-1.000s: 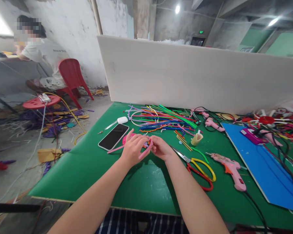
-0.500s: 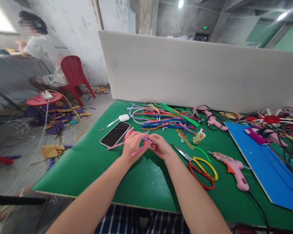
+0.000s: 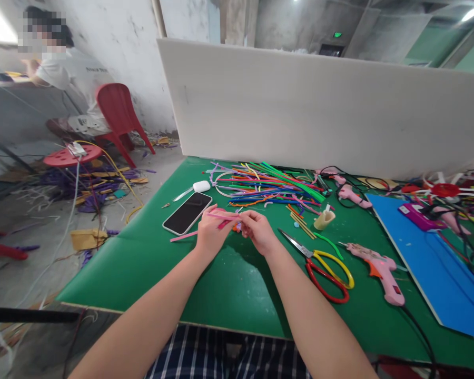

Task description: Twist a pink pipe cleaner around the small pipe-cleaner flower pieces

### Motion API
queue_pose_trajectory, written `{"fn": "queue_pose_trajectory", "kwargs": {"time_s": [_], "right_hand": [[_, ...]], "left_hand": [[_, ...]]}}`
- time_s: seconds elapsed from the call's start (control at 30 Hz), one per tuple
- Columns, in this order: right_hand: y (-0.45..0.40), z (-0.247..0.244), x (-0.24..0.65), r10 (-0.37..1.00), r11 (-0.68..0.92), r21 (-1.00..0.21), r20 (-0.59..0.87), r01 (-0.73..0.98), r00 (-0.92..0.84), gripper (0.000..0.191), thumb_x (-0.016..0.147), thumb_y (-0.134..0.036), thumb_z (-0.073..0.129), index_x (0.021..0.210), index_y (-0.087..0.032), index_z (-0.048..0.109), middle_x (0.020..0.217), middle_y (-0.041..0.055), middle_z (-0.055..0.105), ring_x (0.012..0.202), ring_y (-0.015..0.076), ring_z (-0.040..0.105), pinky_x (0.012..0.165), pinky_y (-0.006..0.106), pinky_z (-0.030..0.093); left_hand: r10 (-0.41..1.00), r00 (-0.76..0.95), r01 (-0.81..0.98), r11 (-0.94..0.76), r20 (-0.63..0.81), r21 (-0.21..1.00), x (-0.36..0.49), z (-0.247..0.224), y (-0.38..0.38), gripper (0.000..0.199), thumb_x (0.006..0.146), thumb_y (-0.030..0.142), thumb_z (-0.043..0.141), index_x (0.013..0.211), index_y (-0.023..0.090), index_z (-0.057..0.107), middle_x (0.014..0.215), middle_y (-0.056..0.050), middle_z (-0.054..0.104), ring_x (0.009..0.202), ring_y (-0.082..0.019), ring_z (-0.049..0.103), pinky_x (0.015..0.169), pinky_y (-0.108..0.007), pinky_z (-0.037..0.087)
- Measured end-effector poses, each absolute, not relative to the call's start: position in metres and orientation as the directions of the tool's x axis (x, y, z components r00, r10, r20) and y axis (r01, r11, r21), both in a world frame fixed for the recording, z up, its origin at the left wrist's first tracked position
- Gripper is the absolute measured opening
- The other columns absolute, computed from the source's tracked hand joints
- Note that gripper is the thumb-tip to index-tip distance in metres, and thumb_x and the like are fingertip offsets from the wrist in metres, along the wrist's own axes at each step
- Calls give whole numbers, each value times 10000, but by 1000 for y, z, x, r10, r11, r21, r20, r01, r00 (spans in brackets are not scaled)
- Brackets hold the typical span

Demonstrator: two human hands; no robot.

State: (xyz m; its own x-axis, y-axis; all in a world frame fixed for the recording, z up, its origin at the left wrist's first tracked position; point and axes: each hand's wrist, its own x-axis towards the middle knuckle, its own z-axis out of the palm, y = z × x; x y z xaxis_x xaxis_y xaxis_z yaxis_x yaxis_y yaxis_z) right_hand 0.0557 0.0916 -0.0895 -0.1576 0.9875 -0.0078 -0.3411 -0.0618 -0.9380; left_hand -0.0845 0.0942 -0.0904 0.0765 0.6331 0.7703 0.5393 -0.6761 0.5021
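Over the green table, my left hand [image 3: 213, 230] is closed around a pink pipe cleaner [image 3: 184, 236], one end of which sticks out to the left. My right hand [image 3: 256, 229] pinches a pink strand [image 3: 223, 215] that runs across the top of my left fingers. Between the hands are small orange and purple bits, partly hidden by my fingers. Just left of my left hand lies a phone [image 3: 187, 213] with a dark screen. Scissors [image 3: 319, 266] with one red and one yellow handle lie to the right of my right hand.
A heap of coloured pipe cleaners [image 3: 268, 184] lies at the back, before a white panel [image 3: 300, 110]. Rightward are a pink glue gun [image 3: 379, 268], a beige cup [image 3: 324, 220] and a blue board [image 3: 426, 268]. Another person [image 3: 69, 79] sits far left.
The pink strand has swung from slanting down across my left palm to lying level above my left fingers. My hands stay close together, and the view has shifted slightly.
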Motion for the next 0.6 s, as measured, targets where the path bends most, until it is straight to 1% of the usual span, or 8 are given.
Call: {"fn": "queue_pose_trajectory", "kwargs": {"time_s": [0.13, 0.33, 0.47, 0.6], "right_hand": [[91, -90, 53, 991, 69, -973, 93, -219, -99, 236, 709, -412, 632, 668, -185, 581, 470, -62, 481, 406, 61, 402, 395, 198, 313], [86, -84, 51, 987, 137, -988, 142, -74, -78, 251, 761, -440, 561, 702, -197, 572, 501, -54, 490, 409, 68, 405, 409, 209, 317], [84, -83, 50, 987, 139, -989, 142, -49, -74, 232, 776, -423, 544, 757, -196, 589, 532, -45, 515, 418, 72, 418, 417, 212, 327], [85, -84, 50, 988, 141, -989, 143, -43, -58, 224, 763, -406, 563, 760, -185, 599, 534, -44, 520, 424, 71, 425, 420, 210, 331]], "left_hand": [[716, 73, 541, -613, 694, 576, -85, -87, 93, 138, 773, 326, 600, 758, 227, 696, 801, -2, 723, 775, -176, 654, 882, -407, 466], [807, 66, 555, -519, 587, 651, -86, -83, 92, 173, 798, 310, 556, 722, 217, 682, 763, -5, 703, 790, -172, 630, 786, -331, 488], [854, 30, 542, -450, 519, 710, -87, -81, 92, 171, 791, 314, 558, 741, 205, 681, 766, -17, 682, 760, -170, 620, 726, -304, 486], [850, 50, 539, -464, 524, 703, -88, -79, 92, 183, 796, 317, 552, 736, 197, 675, 750, -15, 681, 754, -167, 615, 721, -303, 483]]}}
